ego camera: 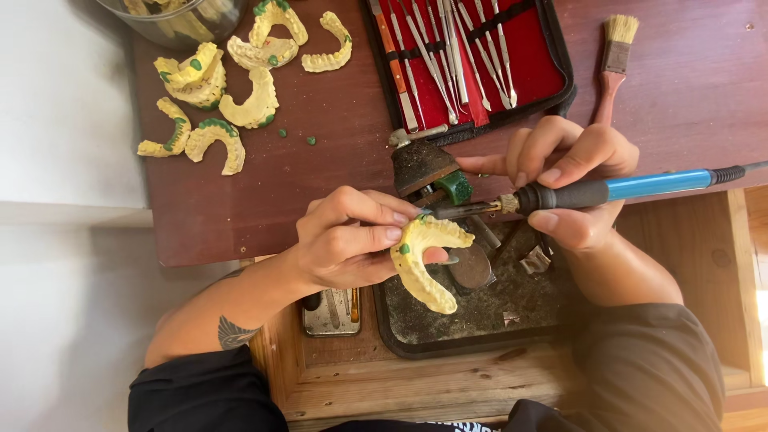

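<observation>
My left hand (344,240) grips a yellow horseshoe-shaped dental cast (420,264) with small green wax patches, holding it over a dark tray (480,320). My right hand (572,180) holds a blue-and-black electric wax tool (608,190) like a pen. Its metal tip touches the upper end of the cast, beside a green wax block (458,188) and a dark mushroom-shaped stand (422,164).
Several more yellow casts (224,88) with green wax lie at the table's back left, near a clear jar (172,20). A red-lined case of metal instruments (468,56) lies open behind my hands. A brush (614,60) rests at the right. A small metal tin (332,312) sits in the wooden drawer.
</observation>
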